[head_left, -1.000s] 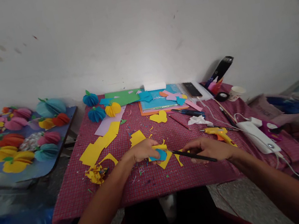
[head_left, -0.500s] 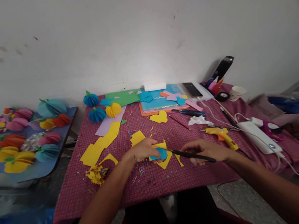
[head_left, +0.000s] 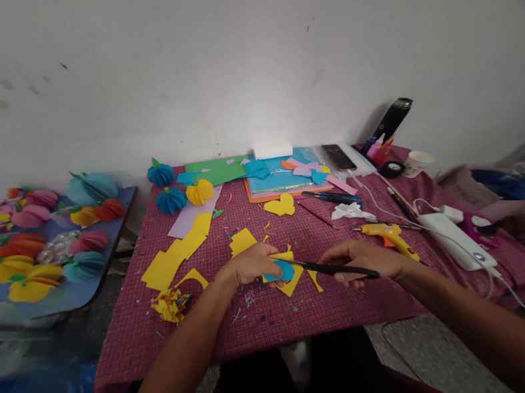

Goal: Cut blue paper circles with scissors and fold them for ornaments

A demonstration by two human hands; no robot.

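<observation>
Hands meet over the near middle of a table covered in a red checked cloth (head_left: 273,316). The person's left hand (head_left: 253,264) lies flat on a yellow sheet of craft paper (head_left: 291,278), its fingers pressed together and bent down onto a small blue paper circle (head_left: 282,273) that rests on the sheet. The right hand (head_left: 365,258) is closed around a long black pencil-like tool (head_left: 329,269), pinched between thumb and fingers; the tool slants leftward so that its tip touches the edge of the blue circle just beside the left fingertips. A yellow hot-glue gun (head_left: 390,235) lies on the cloth just beyond the right hand, its white cable running off to a white power strip (head_left: 454,232). Yellow paper offcuts (head_left: 179,255) and a heap of yellow shreds (head_left: 170,304) lie to the left of the left forearm. Folded paper balls in blue and yellow (head_left: 181,194) stand near the far edge, beside a stack of coloured sheets (head_left: 279,176).
</observation>
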